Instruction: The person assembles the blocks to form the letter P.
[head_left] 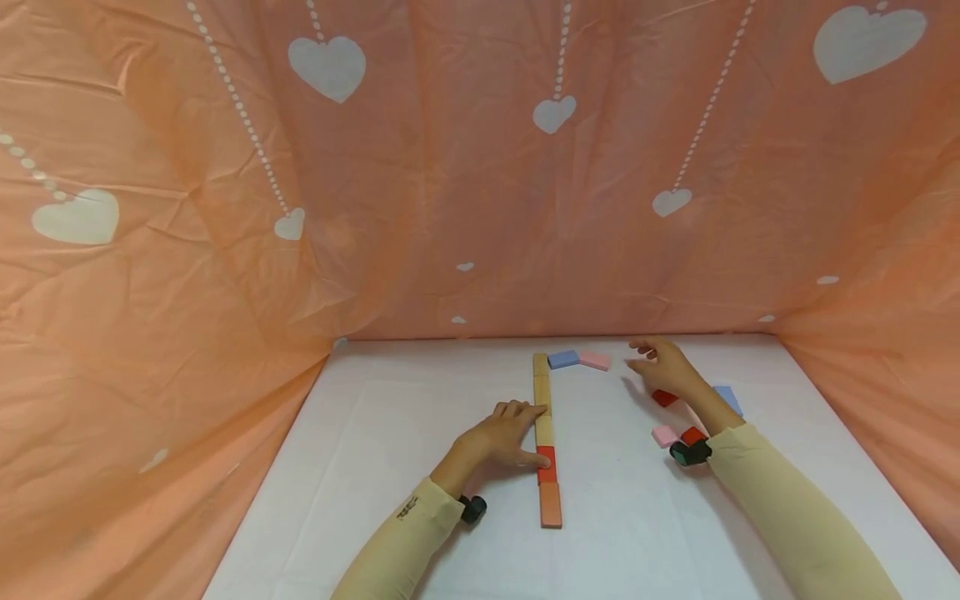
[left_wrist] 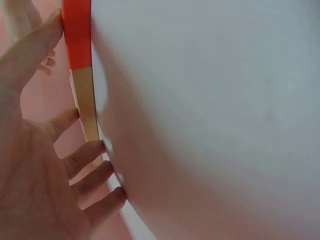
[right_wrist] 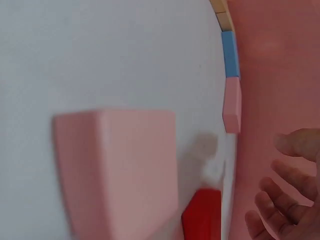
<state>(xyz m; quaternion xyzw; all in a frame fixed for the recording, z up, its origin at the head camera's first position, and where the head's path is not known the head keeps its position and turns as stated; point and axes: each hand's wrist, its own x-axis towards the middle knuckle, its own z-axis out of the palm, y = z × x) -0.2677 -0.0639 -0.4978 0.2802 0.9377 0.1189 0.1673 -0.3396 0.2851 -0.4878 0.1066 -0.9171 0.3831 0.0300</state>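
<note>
A straight row of flat blocks runs down the middle: wooden blocks (head_left: pixel 542 388) at the far part, then a red block (head_left: pixel 547 476), then an orange block (head_left: pixel 551 506). My left hand (head_left: pixel 497 437) lies along the row's left side, fingers spread. Its thumb touches the red block and its index finger a wooden one. From the row's far end, a blue block (head_left: pixel 563 359) and a pink block (head_left: pixel 596 361) lead off to the right. Right of that pink block hovers my right hand (head_left: pixel 663 367), fingers loosely bent with nothing between them.
Below my right hand lie a loose red block (head_left: pixel 664 398), a pink block (head_left: pixel 664 436), another red block (head_left: pixel 693 435) and a light blue block (head_left: pixel 728 400) partly behind the arm. An orange cloth with white hearts (head_left: pixel 480 208) hangs around the white table (head_left: pixel 390 392).
</note>
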